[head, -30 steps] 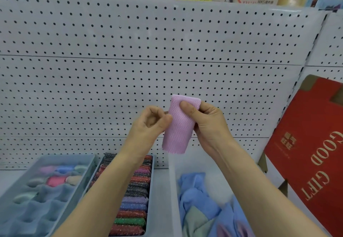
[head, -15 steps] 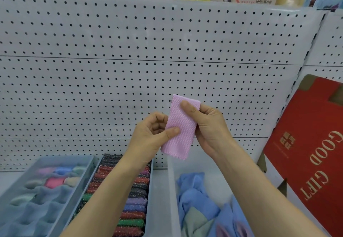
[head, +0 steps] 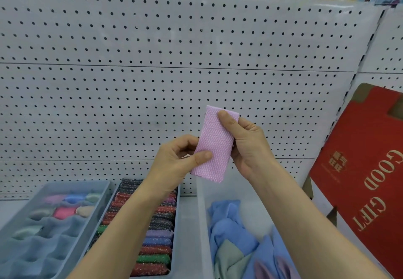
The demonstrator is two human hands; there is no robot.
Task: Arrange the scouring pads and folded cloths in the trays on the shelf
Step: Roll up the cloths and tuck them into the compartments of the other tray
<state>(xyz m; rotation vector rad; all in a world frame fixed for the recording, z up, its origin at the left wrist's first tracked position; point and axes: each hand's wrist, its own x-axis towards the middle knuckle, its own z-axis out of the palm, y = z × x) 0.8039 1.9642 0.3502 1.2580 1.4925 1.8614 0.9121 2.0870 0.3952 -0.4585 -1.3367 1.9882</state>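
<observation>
now | pink cloth point(head: 214, 145): folded, mesh-textured | pinched by both hands

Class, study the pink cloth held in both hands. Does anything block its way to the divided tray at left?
Nothing visible does. The pink cloth is held in open air by left hand and right hand; the divided tray lies below-left with empty compartments.
</observation>
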